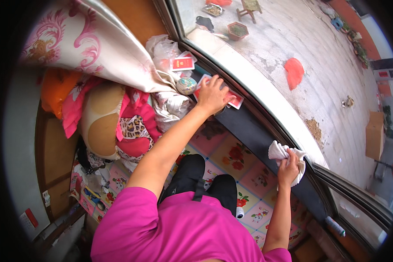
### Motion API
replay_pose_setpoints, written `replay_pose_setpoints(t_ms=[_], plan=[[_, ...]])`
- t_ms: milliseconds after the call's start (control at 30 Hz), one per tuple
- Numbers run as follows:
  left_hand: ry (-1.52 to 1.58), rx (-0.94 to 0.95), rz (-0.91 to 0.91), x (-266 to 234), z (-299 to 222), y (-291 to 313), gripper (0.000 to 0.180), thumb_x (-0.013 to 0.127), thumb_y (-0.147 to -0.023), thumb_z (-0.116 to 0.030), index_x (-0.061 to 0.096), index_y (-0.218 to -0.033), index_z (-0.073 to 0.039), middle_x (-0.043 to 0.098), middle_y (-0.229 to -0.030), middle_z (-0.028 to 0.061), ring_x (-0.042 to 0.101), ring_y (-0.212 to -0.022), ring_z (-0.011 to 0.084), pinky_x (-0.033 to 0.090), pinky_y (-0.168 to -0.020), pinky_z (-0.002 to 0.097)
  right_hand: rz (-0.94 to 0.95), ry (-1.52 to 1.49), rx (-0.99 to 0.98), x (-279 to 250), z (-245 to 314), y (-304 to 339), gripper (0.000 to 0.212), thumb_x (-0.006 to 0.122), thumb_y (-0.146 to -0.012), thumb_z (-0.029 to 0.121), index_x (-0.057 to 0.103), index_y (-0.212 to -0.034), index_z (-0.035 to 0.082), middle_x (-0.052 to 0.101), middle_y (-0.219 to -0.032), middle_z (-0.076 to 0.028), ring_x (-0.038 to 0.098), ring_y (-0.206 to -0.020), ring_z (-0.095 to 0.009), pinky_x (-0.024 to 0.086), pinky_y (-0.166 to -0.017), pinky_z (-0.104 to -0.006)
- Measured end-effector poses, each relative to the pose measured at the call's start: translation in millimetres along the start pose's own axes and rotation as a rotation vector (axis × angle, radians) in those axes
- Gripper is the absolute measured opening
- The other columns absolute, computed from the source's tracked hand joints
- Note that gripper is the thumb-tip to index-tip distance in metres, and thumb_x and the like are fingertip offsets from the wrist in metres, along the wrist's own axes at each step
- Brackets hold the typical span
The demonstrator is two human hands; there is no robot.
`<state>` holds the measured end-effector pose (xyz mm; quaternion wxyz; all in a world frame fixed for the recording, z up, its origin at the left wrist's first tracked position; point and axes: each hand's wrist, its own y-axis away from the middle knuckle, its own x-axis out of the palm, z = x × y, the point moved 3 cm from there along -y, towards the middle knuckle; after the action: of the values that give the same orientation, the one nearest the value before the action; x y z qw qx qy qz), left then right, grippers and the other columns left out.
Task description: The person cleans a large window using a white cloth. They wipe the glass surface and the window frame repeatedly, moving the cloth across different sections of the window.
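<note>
I see the right hand [289,169] grasping a white cloth [276,150], bunched in the fingers at the edge of the dark sill [251,126], close to the window frame [266,114]. The left hand [212,96] lies over flat red cards [236,101] farther along the same sill; from here I cannot tell whether it grips them or only rests on them.

Just beside that hand I have a round patterned tin [187,85], and behind it a clear plastic bag [160,49] with a red packet [183,63] against it. A pale curtain [105,39] with pink scrolls sweeps down from the upper left, above a heap of clothes [139,126] in pink and leopard print.

Below the sill, the person's dark knees stand over a flowered sheet [258,177] in coloured squares; a small white bottle [240,212] lies near one knee. A can [335,227] lies near the lower right of the frame.

Through the glass I get a paved yard [266,48] with a stool [250,6], a planter [237,30] and a cardboard box [374,136].
</note>
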<state>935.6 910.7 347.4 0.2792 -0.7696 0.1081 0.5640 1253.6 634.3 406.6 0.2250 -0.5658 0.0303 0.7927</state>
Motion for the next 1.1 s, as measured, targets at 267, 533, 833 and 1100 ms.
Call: replay_pose_setpoints(t_ms=[267, 533, 833, 1100], plan=[[-0.293, -0.087, 0.093, -20.6, 77.1, -40.4, 0.031, 0.061, -0.095, -0.034, 0.069, -0.110, -0.008, 0.065, -0.124, 0.0083, 0.047, -0.133, 0.0291, 0.037, -0.106, 0.0500, 0.073, -0.137, 0.209, -37.6, -7.4, 3.6, 0.040, 0.055, -0.086, 0.006, 0.065, -0.125, 0.003, 0.071, -0.114, -0.021, 0.067, -0.106, -0.040, 0.051, -0.093, -0.0439], [-0.095, 0.009, 0.188, -40.3, 131.1, -56.4, 0.040, 0.075, -0.086, -0.029, 0.063, -0.118, -0.009, 0.064, -0.117, 0.0059, 0.056, -0.122, 0.0269, 0.048, -0.097, 0.0454, 0.077, -0.080, 0.295, -58.7, -27.7, 23.4, 0.036, 0.053, -0.090, 0.013, 0.064, -0.123, 0.004, 0.073, -0.101, -0.023, 0.072, -0.092, -0.040, 0.054, -0.083, -0.0455], [-0.114, -0.449, 0.415, -24.3, 170.9, -81.5, 0.073, 0.089, -0.071, -0.043, 0.054, -0.121, -0.002, 0.065, -0.128, 0.0190, 0.058, -0.121, 0.0359, 0.047, -0.103, 0.0486, 0.125, -0.137, 0.307, -44.7, -24.7, 24.0, 0.035, 0.052, -0.090, 0.013, 0.066, -0.121, 0.004, 0.073, -0.099, -0.021, 0.072, -0.091, -0.036, 0.054, -0.082, -0.0440], [-0.034, -0.243, 0.506, -30.9, 160.6, -63.6, 0.065, 0.084, -0.077, -0.043, 0.057, -0.129, -0.014, 0.064, -0.131, 0.0092, 0.051, -0.129, 0.0349, 0.039, -0.109, 0.0543, 0.100, -0.060, 0.308, -44.6, -28.4, 23.6, 0.033, 0.054, -0.089, 0.013, 0.067, -0.119, 0.007, 0.073, -0.098, -0.021, 0.072, -0.090, -0.040, 0.054, -0.080, -0.0470]])
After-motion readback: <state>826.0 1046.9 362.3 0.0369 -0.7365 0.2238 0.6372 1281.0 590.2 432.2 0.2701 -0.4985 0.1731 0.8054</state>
